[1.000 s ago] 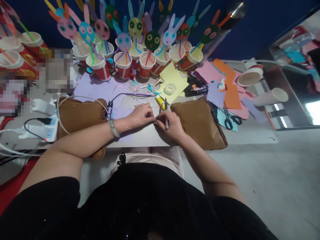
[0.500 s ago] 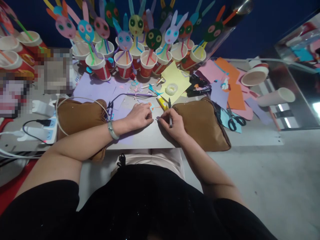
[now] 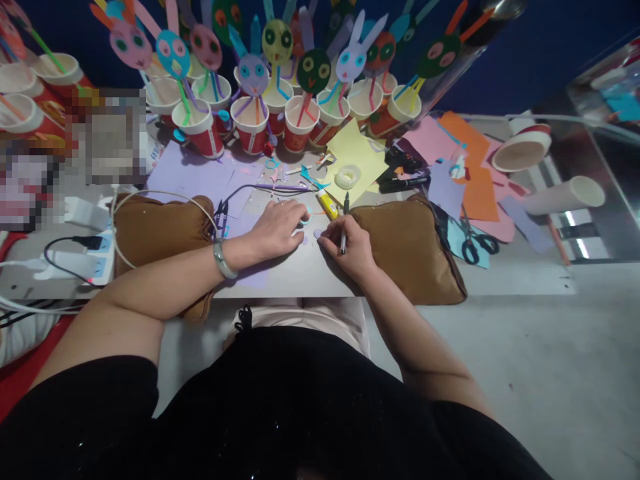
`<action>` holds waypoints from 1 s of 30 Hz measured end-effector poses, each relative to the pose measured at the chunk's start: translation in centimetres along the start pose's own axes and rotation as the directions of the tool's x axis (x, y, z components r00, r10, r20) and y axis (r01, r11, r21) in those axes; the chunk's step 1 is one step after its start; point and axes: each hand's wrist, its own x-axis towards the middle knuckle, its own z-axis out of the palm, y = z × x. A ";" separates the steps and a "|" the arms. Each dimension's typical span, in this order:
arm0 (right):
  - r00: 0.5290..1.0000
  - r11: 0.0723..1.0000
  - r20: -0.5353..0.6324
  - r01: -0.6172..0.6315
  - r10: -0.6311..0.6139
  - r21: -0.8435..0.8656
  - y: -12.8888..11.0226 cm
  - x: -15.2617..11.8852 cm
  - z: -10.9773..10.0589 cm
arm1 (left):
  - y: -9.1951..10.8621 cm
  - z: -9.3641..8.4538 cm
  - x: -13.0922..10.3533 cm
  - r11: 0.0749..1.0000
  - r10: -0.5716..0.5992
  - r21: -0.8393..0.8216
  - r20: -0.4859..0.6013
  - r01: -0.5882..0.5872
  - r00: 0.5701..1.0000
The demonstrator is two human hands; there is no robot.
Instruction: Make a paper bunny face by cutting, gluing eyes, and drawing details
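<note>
My right hand [image 3: 354,245] is closed round a black pen [image 3: 344,243], which stands nearly upright between the fingers. A small purple paper disc [image 3: 318,234] lies at the tips of its thumb and forefinger; whether it is pinched or only touched I cannot tell. Palm down over the tabletop, my left hand [image 3: 277,230] has its thumb and forefinger apart, with nothing seen between them. By its thumb lies another small purple disc [image 3: 305,239]. A blue paper circle [image 3: 307,215] shows partly from under its fingertips.
Paper cups [image 3: 301,123] with rabbit-faced paper figures line the back. Brown cushions [image 3: 407,253] lie on both sides. Scissors [image 3: 475,243], coloured paper [image 3: 480,193], a tape roll [image 3: 347,176] and a yellow box [image 3: 327,205] lie around. A power strip [image 3: 103,257] with cables stands left.
My left hand has lifted slightly and its thumb has drawn back from the right hand, baring a purple disc. The disc at my right fingertips now shows flatter. The view has shifted slightly.
</note>
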 end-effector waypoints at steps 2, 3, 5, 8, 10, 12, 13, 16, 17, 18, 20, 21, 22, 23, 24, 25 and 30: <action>1.000 1.000 0.002 -0.002 0.002 -0.004 0.0 0.0 0.0 | 0.3 -0.3 -0.3 0.993 0.045 0.112 -0.039 -0.040 0.998; 1.000 1.000 0.002 -0.004 0.004 -0.008 0.0 0.0 0.0 | 0.6 -0.4 -0.4 0.983 0.077 0.169 -0.042 -0.069 0.996; 1.000 1.000 0.004 -0.006 0.006 -0.009 0.1 0.0 -0.1 | 1.2 -0.4 -0.8 0.959 0.152 0.245 -0.017 -0.143 0.988; 1.000 1.000 0.003 -0.006 0.006 -0.018 0.0 -0.1 -0.1 | 2.2 -0.1 -1.4 0.929 0.246 0.272 0.053 -0.251 0.968; 1.000 0.999 -0.006 -0.002 0.002 -0.033 0.0 -0.1 -0.2 | 2.9 0.3 -1.8 0.916 0.262 0.282 0.116 -0.284 0.958; 0.999 0.999 -0.035 0.009 -0.011 -0.042 -0.1 -0.2 -0.3 | 3.4 0.5 -2.1 0.915 0.239 0.292 0.160 -0.277 0.958; 0.998 0.999 -0.053 0.016 -0.018 -0.044 -0.2 -0.2 -0.3 | 3.6 0.6 -2.2 0.916 0.229 0.293 0.174 -0.272 0.958; 0.995 0.998 -0.100 0.026 -0.031 -0.050 -0.3 -0.2 -0.3 | 3.7 0.8 -2.5 0.918 0.226 0.284 0.195 -0.276 0.954; 0.994 0.998 -0.110 0.025 -0.031 -0.052 -0.3 -0.2 -0.3 | 3.7 0.8 -2.5 0.918 0.231 0.279 0.201 -0.281 0.952; 0.993 0.998 -0.116 0.023 -0.029 -0.050 -0.4 -0.2 -0.3 | 3.6 0.8 -2.5 0.918 0.235 0.273 0.207 -0.287 0.950; 0.992 1.000 -0.125 0.014 -0.017 -0.025 -0.6 -0.3 -0.3 | 3.3 0.9 -2.5 0.919 0.241 0.263 0.217 -0.294 0.946; 0.992 1.000 -0.127 0.005 -0.005 0.001 -0.6 -0.3 -0.4 | 3.2 0.9 -2.4 0.919 0.243 0.258 0.222 -0.297 0.944; 0.991 0.999 -0.130 -0.006 0.011 0.036 -0.7 -0.4 -0.4 | 3.1 1.0 -2.4 0.920 0.244 0.254 0.226 -0.299 0.943; 0.990 0.997 -0.137 -0.019 0.030 0.078 -0.7 -0.5 -0.4 | 3.0 1.0 -2.4 0.920 0.244 0.252 0.230 -0.300 0.942; 0.988 0.992 -0.144 -0.031 0.049 0.125 -0.7 -0.6 -0.4 | 3.0 1.0 -2.4 0.921 0.243 0.249 0.234 -0.300 0.941; 0.986 0.984 -0.157 -0.036 0.064 0.174 -0.6 -0.7 -0.3 | 2.9 1.0 -2.3 0.921 0.243 0.246 0.239 -0.301 0.940; 0.974 0.930 -0.225 0.058 0.027 0.364 0.5 -0.9 0.4 | 2.8 0.8 -2.2 0.927 0.231 0.226 0.282 -0.298 0.931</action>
